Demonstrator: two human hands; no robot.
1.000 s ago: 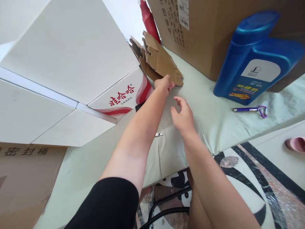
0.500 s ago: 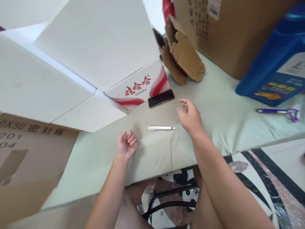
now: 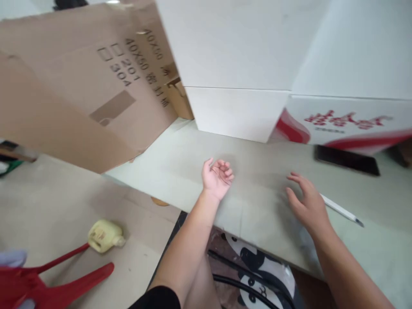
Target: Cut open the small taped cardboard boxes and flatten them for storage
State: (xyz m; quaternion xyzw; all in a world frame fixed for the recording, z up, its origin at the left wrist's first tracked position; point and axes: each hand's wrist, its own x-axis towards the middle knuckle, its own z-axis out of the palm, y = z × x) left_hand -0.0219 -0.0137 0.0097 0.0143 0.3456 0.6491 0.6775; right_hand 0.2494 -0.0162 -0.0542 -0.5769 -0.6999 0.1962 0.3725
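My left hand (image 3: 218, 177) rests palm up above the pale green table covering (image 3: 167, 161); its fingers are loosely curled and apart, with thin dark lines across the palm that I cannot make out. To the right, my right hand (image 3: 307, 204) has thumb and fingers spread around nothing. Just beside it lies a slim white utility knife (image 3: 343, 209) with a dark tip; the hand hides its near end. A black phone (image 3: 347, 160) lies flat farther back, in front of a white box with red lettering (image 3: 354, 122).
White boxes (image 3: 238, 111) line the back of the table. A large brown carton (image 3: 74, 94) stands at the left. On the floor lie a yellow bottle (image 3: 104, 236) and a red plastic object (image 3: 64, 285). A panda-print seat (image 3: 254, 274) shows below the table edge.
The view has swung left, bringing the carton and floor into sight; the blue jug and purple pen have left it. My right hand is now beside the knife. Left fingers have loosened.
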